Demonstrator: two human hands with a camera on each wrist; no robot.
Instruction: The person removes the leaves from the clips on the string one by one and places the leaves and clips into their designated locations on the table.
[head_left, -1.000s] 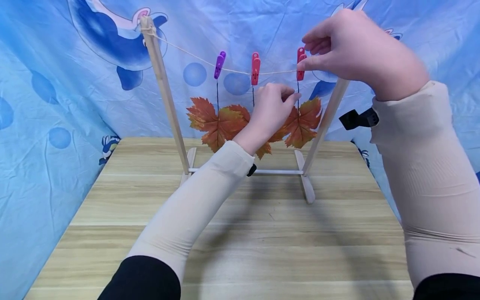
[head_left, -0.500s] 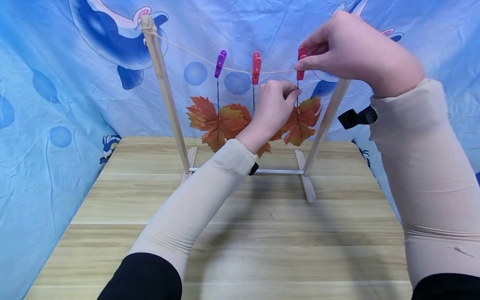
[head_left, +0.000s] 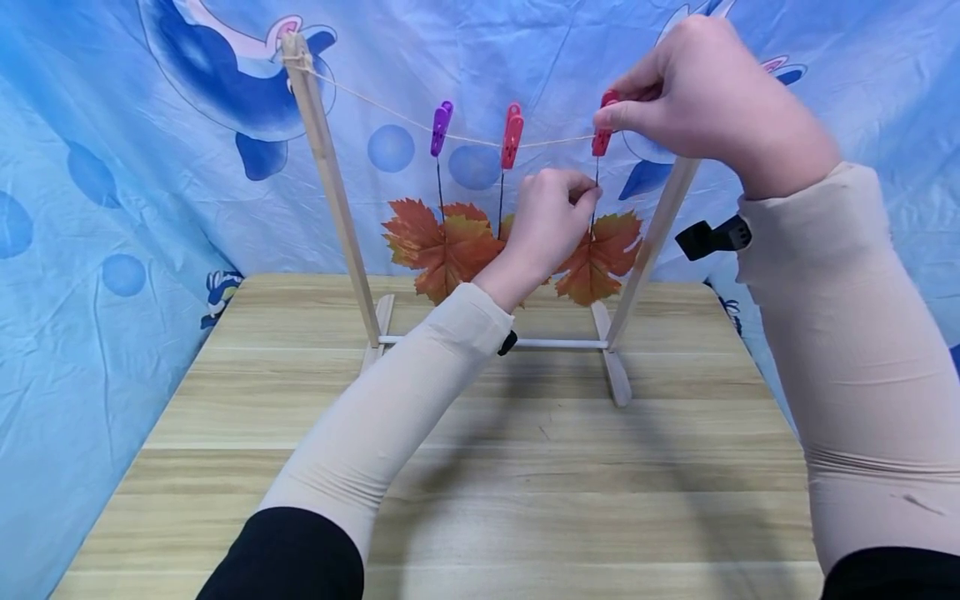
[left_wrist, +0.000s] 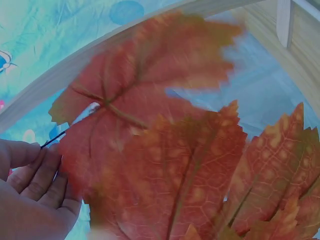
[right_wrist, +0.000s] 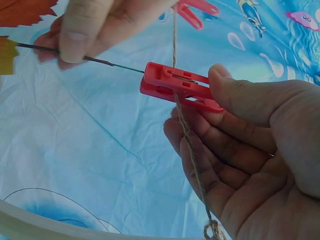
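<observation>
In the head view my right hand (head_left: 705, 104) pinches the handles of the rightmost red clothespin (head_left: 601, 140) on the string. The right wrist view shows this clothespin (right_wrist: 172, 82) lying across the twine (right_wrist: 190, 140), the end of a dark leaf stem (right_wrist: 100, 61) at its jaws. Thumb and fingers of my left hand (head_left: 551, 221) pinch that stem below the clothespin. An orange-red artificial maple leaf (head_left: 592, 265) hangs from the stem. To the left, a second red clothespin (head_left: 512, 137) and a purple clothespin (head_left: 441, 129) hold stems too. My left forearm partly hides the middle leaf.
A wooden frame carries the string between its left post (head_left: 330, 183) and right post (head_left: 651, 250). Its white crossbar (head_left: 562, 343) and feet stand on the wood-grain table (head_left: 562, 483). Behind hangs a blue cartoon-print cloth (head_left: 180, 200).
My right hand's fingers have come down onto the red clothespin, which now tilts slightly. The right leaf has shifted a little down and left; the left leaf has swung slightly right.
</observation>
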